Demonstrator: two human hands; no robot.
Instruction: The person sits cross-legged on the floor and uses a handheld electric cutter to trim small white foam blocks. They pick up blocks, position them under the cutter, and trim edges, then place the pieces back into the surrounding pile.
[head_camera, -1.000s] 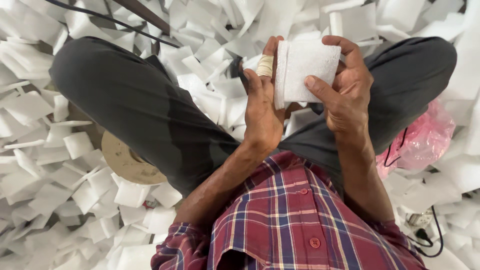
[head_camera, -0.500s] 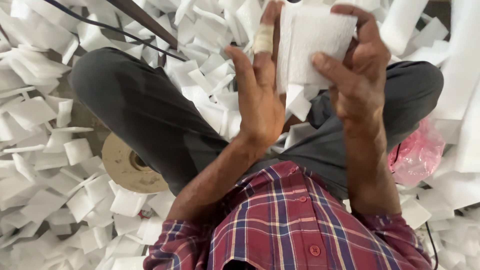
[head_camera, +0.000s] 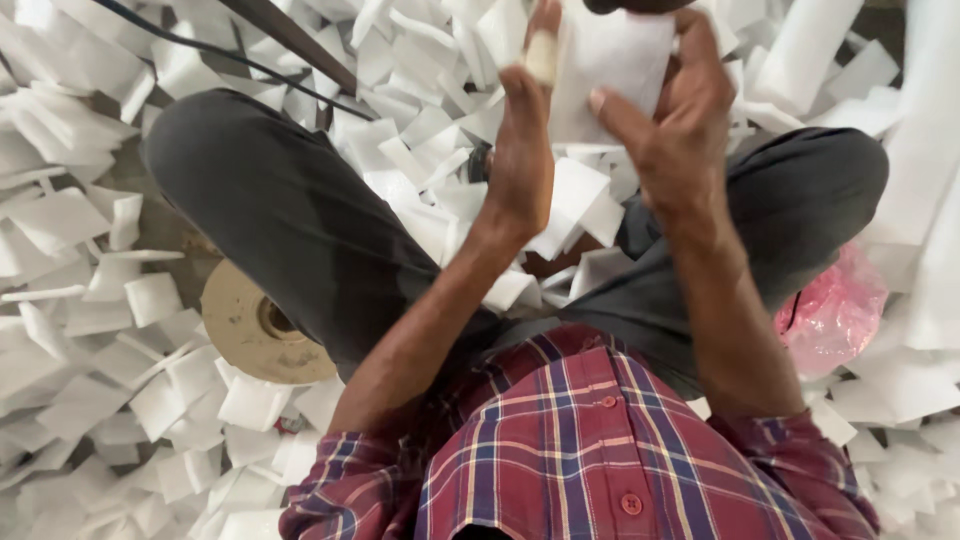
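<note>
White folded sheet is held up between both hands, above the lap; its top edge is cut off by the frame. Left hand, one finger taped, is closed on its left side, right hand on its right. Fingertips behind it are hidden.

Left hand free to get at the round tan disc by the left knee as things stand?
Probably not at once: the left hand is raised, holding the white sheet with the right hand. The tan disc lies on the floor, partly tucked under the left leg.
</note>
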